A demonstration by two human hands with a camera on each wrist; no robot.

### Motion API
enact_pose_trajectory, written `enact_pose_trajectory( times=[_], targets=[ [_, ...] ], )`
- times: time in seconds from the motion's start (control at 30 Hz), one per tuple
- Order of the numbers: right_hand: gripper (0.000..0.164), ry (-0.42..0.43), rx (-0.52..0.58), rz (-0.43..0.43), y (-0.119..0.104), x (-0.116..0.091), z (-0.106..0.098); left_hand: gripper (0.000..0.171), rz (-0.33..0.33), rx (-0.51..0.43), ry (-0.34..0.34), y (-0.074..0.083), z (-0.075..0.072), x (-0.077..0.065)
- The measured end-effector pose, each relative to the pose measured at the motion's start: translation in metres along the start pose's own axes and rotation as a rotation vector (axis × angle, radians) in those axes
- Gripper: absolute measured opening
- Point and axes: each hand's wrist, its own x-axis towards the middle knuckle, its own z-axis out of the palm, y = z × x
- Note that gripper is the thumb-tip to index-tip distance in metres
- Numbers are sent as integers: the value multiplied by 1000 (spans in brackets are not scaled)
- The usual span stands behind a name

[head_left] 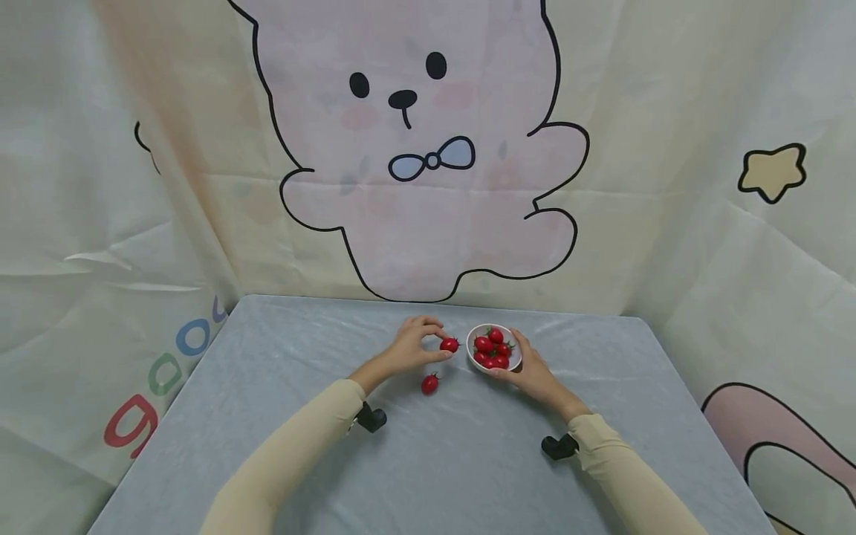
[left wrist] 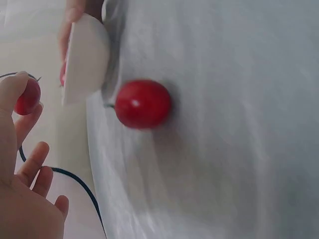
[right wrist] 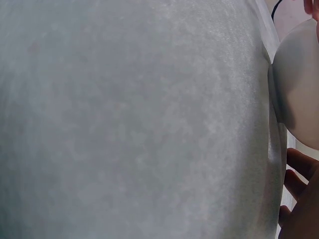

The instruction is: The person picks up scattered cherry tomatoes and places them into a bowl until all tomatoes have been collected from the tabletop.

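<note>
Between thumb and fingertips, my left hand (head_left: 413,346) pinches a cherry tomato (head_left: 449,345), just left of a small white bowl (head_left: 471,358). The left wrist view shows this held tomato (left wrist: 28,96) at the thumb tip, the other fingers spread loosely. My right hand (head_left: 535,375) grips the bowl from its right side, thumb at the near rim and fingers at the far side. Several red cherry tomatoes (head_left: 484,344) with green stems lie in the bowl. One more loose tomato (head_left: 430,384) rests on the cloth below my left hand, and appears large in the left wrist view.
A pale grey-blue cloth (head_left: 468,475) covers the table. Behind it hangs a curtain (head_left: 642,148) printed with a cartoon bear, and similar printed sheets stand at both sides. Black wrist mounts (head_left: 371,417) stick out below the sleeves.
</note>
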Motion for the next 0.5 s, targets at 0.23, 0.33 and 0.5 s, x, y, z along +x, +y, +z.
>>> enact_pose_trajectory(
  times=[0.23,0.33,0.5],
  targets=[
    [113,-10,20,14,-2,1,-1,32,25,1,4,22,11,23],
    [113,-10,16,11,-1,1,0,32,33,25,3,30,19,33],
    [112,-13,11,1,-1,1,1,34,48,91,-7,42,32,45]
  ],
)
